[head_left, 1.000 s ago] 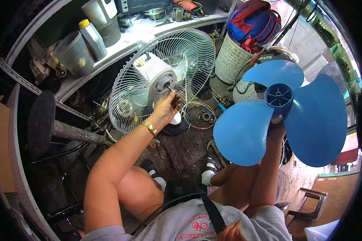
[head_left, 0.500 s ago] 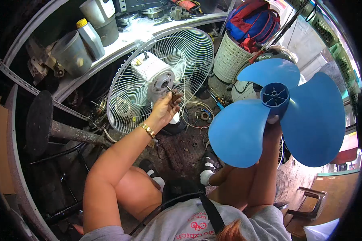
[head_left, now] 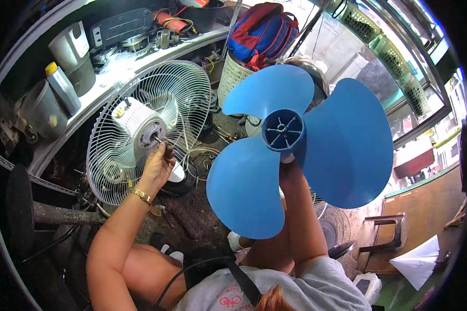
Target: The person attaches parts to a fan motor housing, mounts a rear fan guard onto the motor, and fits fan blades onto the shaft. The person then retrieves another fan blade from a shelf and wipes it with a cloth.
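Observation:
The white fan [head_left: 149,129] stands on the floor with its rear wire cage open to the front and its motor shaft bare. My left hand [head_left: 161,160] has its fingers closed at the tip of that shaft, below the hub. A gold watch is on the left wrist. My right hand [head_left: 287,160] is closed behind the hub of a blue three-bladed fan blade [head_left: 347,150] and holds it up, its ribbed hub side facing me. Most of the right hand's fingers are hidden by the hub.
A shelf [head_left: 96,98] behind the fan bears containers and metal parts. A red and blue backpack [head_left: 264,33] sits in a white basket [head_left: 233,78]. A round stool [head_left: 21,207] lies tipped at left. A brown chair [head_left: 392,233] is at right.
The view has turned to the right, so the fan and blade appear further left. The blue blade is nearer the fan in the picture. Both hands keep their holds.

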Demonstrator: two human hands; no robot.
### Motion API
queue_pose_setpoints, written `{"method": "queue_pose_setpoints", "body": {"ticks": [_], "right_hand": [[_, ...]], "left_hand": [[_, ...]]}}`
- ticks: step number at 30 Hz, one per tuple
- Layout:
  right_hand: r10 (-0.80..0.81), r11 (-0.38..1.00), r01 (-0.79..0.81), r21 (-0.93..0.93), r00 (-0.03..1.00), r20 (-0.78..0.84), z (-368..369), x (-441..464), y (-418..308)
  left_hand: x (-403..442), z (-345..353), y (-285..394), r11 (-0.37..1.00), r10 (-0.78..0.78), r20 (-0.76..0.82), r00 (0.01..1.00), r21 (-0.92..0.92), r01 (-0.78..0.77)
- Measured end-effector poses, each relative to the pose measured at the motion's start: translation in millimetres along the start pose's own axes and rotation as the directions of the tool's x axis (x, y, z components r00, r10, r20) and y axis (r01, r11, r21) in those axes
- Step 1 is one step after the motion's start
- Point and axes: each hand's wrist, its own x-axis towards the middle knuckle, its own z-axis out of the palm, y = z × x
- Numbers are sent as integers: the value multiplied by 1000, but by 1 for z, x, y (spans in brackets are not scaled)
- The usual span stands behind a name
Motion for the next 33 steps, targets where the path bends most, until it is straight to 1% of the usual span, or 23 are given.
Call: {"method": "queue_pose_setpoints", "body": {"ticks": [2, 7, 10, 12, 13, 14, 15, 16, 17, 18, 19, 20, 21, 22, 23, 24, 25, 28, 30, 31, 32, 33], "right_hand": [[1, 1000, -1, -20, 1000, 7, 1, -2, 0], [8, 997, -6, -80, 1000, 25, 1, 2, 2], [-14, 989, 16, -149, 1000, 11, 2, 3, 2], [-70, 964, 67, -258, 998, -3, 4, 3, 1], [-118, 930, 108, -351, 993, -7, 6, 4, -1], [-182, 866, 160, -473, 983, 0, 9, 6, -2], [-274, 712, 226, -665, 961, 33, 13, 10, -5], [-360, 517, 266, -813, 930, 76, 17, 15, -7], [-427, 299, 274, -914, 895, 128, 24, 19, -10], [-482, 115, 249, -962, 860, 165, 34, 20, -11], [-531, -31, 205, -978, 826, 190, 45, 20, -13], [-557, -86, 163, -983, 810, 183, 56, 15, -13], [-583, -138, 116, -984, 793, 175, 68, 11, -12], [-624, -245, 25, -969, 761, 177, 75, 9, -12], [-632, -241, 18, -970, 756, 171, 72, 11, -13], [-618, -308, 54, -950, 747, 243, 65, 13, -13], [-599, -374, 88, -923, 737, 312, 61, 13, -14], [-587, -376, 75, -923, 752, 300, 62, 11, -14], [-587, -375, 70, -925, 754, 295, 61, 12, -18], [-597, -407, 93, -909, 726, 342, 60, 13, -24], [-615, -438, 90, -894, 696, 372, 55, 8, -32], [-645, -452, 46, -891, 673, 362, 48, 3, -46]], "left_hand": [[-4, 3, 3, 1000, 6, 6, 1000, 20, -6], [-1, 0, 2, 1000, 12, 66, 998, -3, -12], [-1, -1, 2, 1000, 19, 77, 997, -3, -19], [-2, 0, 2, 1000, 22, 72, 997, 17, -24], [-3, 0, 3, 999, 25, 64, 998, 36, -27], [-5, 2, 3, 999, 27, 63, 998, 40, -30], [-7, 3, 4, 998, -14, 46, 999, 70, 11], [-9, 5, 5, 994, -55, 28, 998, 99, 52], [-12, 8, 5, 993, -53, 29, 998, 105, 50], [-15, 11, 4, 984, -122, -31, 992, 129, 125], [-17, 13, 3, 967, -193, -91, 977, 150, 205], [-17, 14, 0, 949, -212, -91, 973, 218, 228], [-21, 18, -1, 945, -221, -90, 971, 226, 236], [-24, 24, -3, 935, -251, -60, 966, 244, 258], [-26, 27, -4, 924, -281, -30, 959, 262, 279], [-24, 22, -7, 918, -303, 41, 952, 282, 280], [-24, 23, -8, 913, -310, 43, 950, 290, 285], [-30, 33, -8, 895, -324, 47, 945, 339, 290], [-25, 24, -8, 902, -338, 94, 937, 315, 294], [-24, 21, -6, 889, -365, 106, 925, 334, 313], [-28, 22, -3, 897, -338, 111, 935, 339, 284], [-32, 22, -1, 898, -325, 117, 938, 349, 268]]}}
